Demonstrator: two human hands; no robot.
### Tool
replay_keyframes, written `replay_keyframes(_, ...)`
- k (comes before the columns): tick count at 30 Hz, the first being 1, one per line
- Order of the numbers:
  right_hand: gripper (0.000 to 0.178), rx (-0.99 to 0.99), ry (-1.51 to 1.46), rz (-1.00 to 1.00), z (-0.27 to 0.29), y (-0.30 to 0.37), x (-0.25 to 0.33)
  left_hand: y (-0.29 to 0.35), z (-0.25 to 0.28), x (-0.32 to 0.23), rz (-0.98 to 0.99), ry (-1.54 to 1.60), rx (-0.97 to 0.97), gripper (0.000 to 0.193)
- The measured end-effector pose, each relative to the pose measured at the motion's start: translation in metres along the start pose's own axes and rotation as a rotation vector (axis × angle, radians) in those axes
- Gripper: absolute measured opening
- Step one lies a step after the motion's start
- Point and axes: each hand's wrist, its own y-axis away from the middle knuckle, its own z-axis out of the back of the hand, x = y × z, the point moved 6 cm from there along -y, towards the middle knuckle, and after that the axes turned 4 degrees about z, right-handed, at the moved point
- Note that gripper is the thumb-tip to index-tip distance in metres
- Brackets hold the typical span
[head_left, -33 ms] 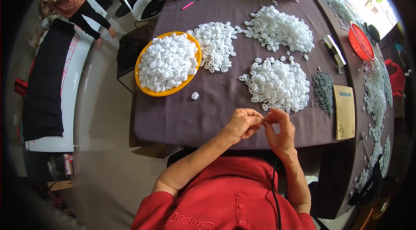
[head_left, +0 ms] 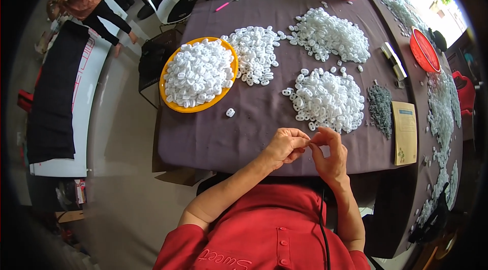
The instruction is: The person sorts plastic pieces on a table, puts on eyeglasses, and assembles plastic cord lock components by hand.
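Note:
Close to the table's front edge, my left hand point(head_left: 284, 146) and my right hand point(head_left: 331, 157) meet fingertip to fingertip. Both are closed in a pinch. Whatever they hold is too small and too covered by the fingers to name. Just beyond them spreads a pile of small white oval plastic pieces with two holes point(head_left: 329, 98). To its right lies a heap of small grey bits point(head_left: 379, 106). A few white pieces stuck together point(head_left: 230, 112) lie alone on the cloth, left of my hands.
A yellow basket point(head_left: 163, 98) heaped with white pieces stands at the left, beside another white pile point(head_left: 254, 55). A third pile point(head_left: 333, 35) lies farther back. At the right are a tan notebook point(head_left: 404, 135), a white-and-black box-like object point(head_left: 394, 61) and a red basket point(head_left: 425, 51). Other people work nearby.
The view has shifted very slightly, and the person at the far left has moved their arms a little. My hands keep the same pinch.

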Motion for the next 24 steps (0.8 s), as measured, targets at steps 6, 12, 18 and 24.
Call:
replay_keyframes(6, 0.041, 0.129, 0.042, 0.001, 0.002, -0.011, 0.007, 0.006, 0.0, -0.001, -0.036, 0.003, 0.045, 0.016)
replay_keyframes(12, 0.045, 0.136, -0.012, -0.047, 0.002, -0.005, 0.003, 0.005, 0.0, 0.004, -0.028, -0.029, 0.08, 0.016)
replay_keyframes(18, 0.05, 0.075, -0.101, -0.168, 0.002, -0.002, -0.003, 0.008, 0.002, -0.002, 0.03, -0.055, -0.017, 0.01)
replay_keyframes(24, 0.049, 0.073, -0.211, -0.223, -0.003, -0.004, -0.008, 0.013, 0.004, -0.011, 0.038, -0.114, -0.019, 0.009)
